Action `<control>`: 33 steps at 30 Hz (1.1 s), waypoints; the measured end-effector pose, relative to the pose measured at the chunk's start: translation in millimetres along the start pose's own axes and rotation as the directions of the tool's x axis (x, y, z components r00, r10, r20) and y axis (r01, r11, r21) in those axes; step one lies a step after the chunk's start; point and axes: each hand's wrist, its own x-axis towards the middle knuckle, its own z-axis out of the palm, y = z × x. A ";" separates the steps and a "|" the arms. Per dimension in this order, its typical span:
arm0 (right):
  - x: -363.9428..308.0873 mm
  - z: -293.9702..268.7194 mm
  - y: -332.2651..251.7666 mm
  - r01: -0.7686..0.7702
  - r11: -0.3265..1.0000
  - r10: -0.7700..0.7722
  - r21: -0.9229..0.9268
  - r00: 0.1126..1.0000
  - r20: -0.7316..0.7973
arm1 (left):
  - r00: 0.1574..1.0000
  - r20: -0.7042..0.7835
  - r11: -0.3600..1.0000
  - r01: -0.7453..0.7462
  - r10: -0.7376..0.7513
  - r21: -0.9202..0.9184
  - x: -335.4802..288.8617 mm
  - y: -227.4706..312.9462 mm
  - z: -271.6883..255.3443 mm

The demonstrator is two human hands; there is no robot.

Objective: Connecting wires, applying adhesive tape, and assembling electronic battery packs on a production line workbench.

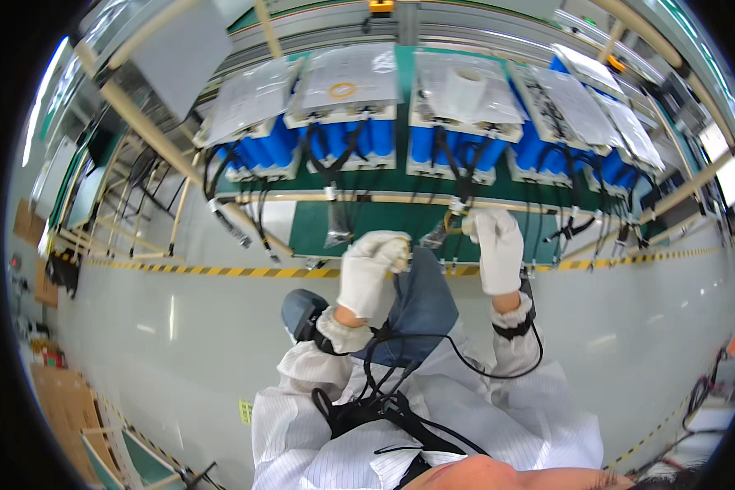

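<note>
Both my hands wear white gloves and are just below the front edge of a green bench. My left hand is closed in front of my knee, fingertips pinched; a small yellowish bit shows at them, too small to name. My right hand is closed beside the hanging black cable bundle of a middle battery pack. A thin yellowish loop shows at its fingertips, by the cable; what the fingers hold is partly hidden. A bagged cable end hangs between the hands.
Several blue-celled battery packs stand in a row on the bench, cables hanging over its front rail. On them lie plastic-bagged sheets, a yellow ring and a white roll. A lower green shelf is underneath. A black cord loops between my forearms.
</note>
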 end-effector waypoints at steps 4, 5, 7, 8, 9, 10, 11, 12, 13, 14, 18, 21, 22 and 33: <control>66.9 -13.9 -23.0 0.213 0.945 -0.239 -0.246 0.968 -0.079 | 0.998 -0.048 0.999 0.034 -0.034 0.004 5.4 4.9 -4.4; 87.8 -19.0 -25.0 0.277 0.882 -0.318 -0.381 0.947 -0.049 | 0.998 -0.044 0.999 0.041 -0.041 0.002 4.9 4.9 -4.6; 128.1 -30.5 -27.4 0.271 0.750 -0.387 -0.603 0.920 -0.068 | 0.999 -0.021 0.999 0.050 -0.050 0.007 7.2 0.4 1.4; 149.5 -37.3 -20.6 0.264 0.695 -0.380 -0.669 0.925 -0.030 | 0.998 -0.022 0.998 0.055 -0.054 0.015 7.3 -1.6 2.8; 168.0 -40.3 -14.2 0.269 0.692 -0.392 -0.670 0.919 -0.036 | 0.999 -0.013 0.999 0.043 -0.043 0.016 12.7 -2.1 3.7; 178.6 -40.1 -8.5 0.265 0.606 -0.391 -0.750 0.920 0.010 | 0.998 -0.031 0.998 0.052 -0.052 0.019 11.3 -1.3 3.0; 186.3 -40.1 -1.6 0.261 0.510 -0.384 -0.819 0.922 0.054 | 0.997 -0.048 0.998 0.062 -0.061 0.021 10.4 -1.0 2.3; 189.9 -38.3 0.4 0.228 0.537 -0.338 -0.812 0.940 0.040 | 0.997 -0.049 0.998 0.060 -0.059 0.020 10.3 -0.9 1.2; 191.0 -40.9 2.2 0.229 0.537 -0.340 -0.812 0.940 0.041 | 0.997 -0.052 0.997 0.065 -0.063 0.038 10.5 -1.0 -0.3; 191.2 -45.0 4.4 0.260 0.485 -0.364 -0.835 0.928 0.078 | 0.996 -0.054 0.996 0.071 -0.068 0.055 11.1 -1.7 -0.8; 179.8 -54.1 3.4 0.253 0.479 -0.426 -0.841 0.904 0.030 | 0.996 -0.068 0.995 0.065 -0.060 0.075 13.4 -4.4 -2.5; 159.1 -58.6 -3.7 0.290 0.512 -0.549 -0.809 0.835 -0.048 | 0.992 -0.096 0.995 0.083 -0.078 0.056 15.7 -12.3 -5.9; 141.3 -54.2 -14.4 0.239 0.668 -0.483 -0.705 0.860 -0.166 | 0.990 -0.107 0.994 0.094 -0.088 0.056 17.1 -17.0 -7.9; -73.1 38.3 118.5 -0.604 0.791 0.560 0.094 0.778 0.286 | 0.994 -0.109 0.966 0.017 0.012 0.259 8.3 -120.8 -4.6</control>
